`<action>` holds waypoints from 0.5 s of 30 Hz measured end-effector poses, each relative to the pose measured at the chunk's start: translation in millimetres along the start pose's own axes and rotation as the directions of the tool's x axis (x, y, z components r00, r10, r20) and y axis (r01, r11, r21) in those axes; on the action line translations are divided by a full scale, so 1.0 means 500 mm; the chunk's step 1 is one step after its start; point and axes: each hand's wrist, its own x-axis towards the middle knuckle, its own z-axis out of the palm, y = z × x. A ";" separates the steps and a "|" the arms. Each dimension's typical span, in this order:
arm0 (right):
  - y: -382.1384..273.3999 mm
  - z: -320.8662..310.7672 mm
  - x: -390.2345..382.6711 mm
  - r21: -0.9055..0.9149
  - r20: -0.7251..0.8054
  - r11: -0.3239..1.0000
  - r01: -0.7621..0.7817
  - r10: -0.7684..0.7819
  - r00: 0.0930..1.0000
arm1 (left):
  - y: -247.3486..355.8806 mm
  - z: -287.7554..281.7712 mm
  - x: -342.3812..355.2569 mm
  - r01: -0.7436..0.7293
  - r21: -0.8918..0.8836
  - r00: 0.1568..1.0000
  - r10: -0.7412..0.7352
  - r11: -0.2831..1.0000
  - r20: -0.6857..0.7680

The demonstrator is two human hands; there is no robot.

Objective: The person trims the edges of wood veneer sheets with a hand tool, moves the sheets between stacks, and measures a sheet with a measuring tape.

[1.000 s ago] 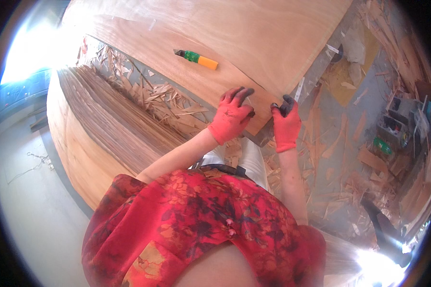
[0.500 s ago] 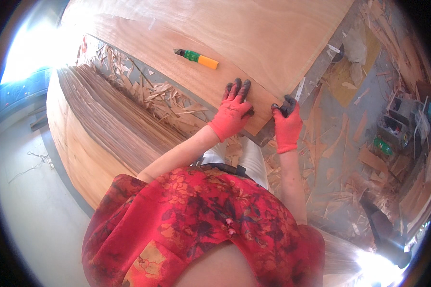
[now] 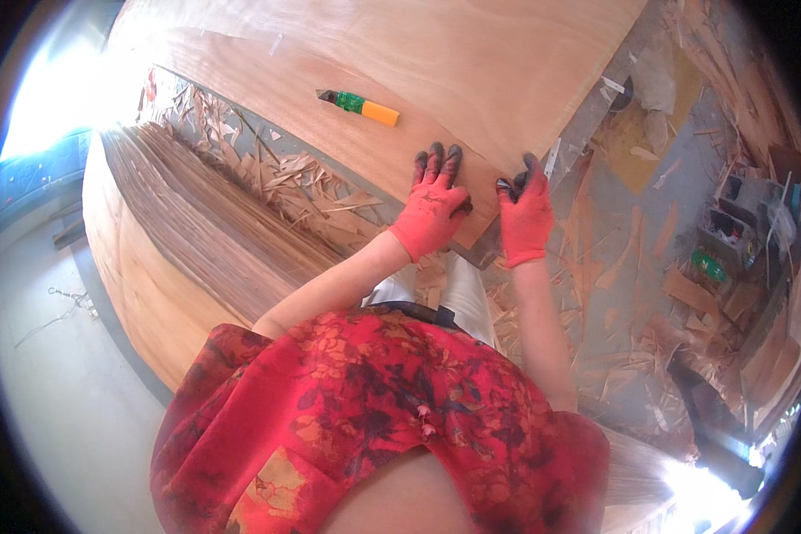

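Observation:
My left hand (image 3: pixel 429 212), in a red glove with blackened fingertips, lies flat on a strip of thin wood veneer (image 3: pixel 347 147), fingers stretched forward and thumb to the right. At the strip's right end is my right hand (image 3: pixel 525 218), gloved alike. Its index finger points forward, apart from the thumb by the veneer edge; the other fingers are partly hidden. A larger pale veneer sheet (image 3: pixel 454 67) lies beyond the strip, their edges meeting near the right hand. A utility knife (image 3: pixel 358 107) with a yellow end and green wrapping rests on the strip, left of and beyond my left hand.
A tall curved stack of veneer sheets (image 3: pixel 205 214) stands at the left. Wood scraps (image 3: pixel 307 182) litter the floor between stack and work surface, and more lie at right. A grey container (image 3: pixel 730 222) holds small items, with a green object (image 3: pixel 708 265) beside it.
My right index finger has straightened forward, and that hand has shifted slightly left and away from me. My left hand stays flat on the veneer.

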 end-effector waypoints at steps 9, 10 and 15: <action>0.029 0.008 -0.006 0.004 -0.002 1.000 -0.020 0.020 1.000 | -0.004 -0.107 -0.018 0.071 -0.210 0.986 -0.100 0.975 -0.134; 0.031 0.008 -0.008 0.022 0.002 1.000 -0.019 0.019 1.000 | 0.002 -0.116 -0.017 0.102 -0.209 0.983 -0.131 0.973 -0.130; 0.037 0.011 -0.010 -0.001 -0.068 0.991 0.133 -0.133 0.989 | 0.013 -0.119 0.035 0.138 -0.444 0.990 -0.139 0.885 0.031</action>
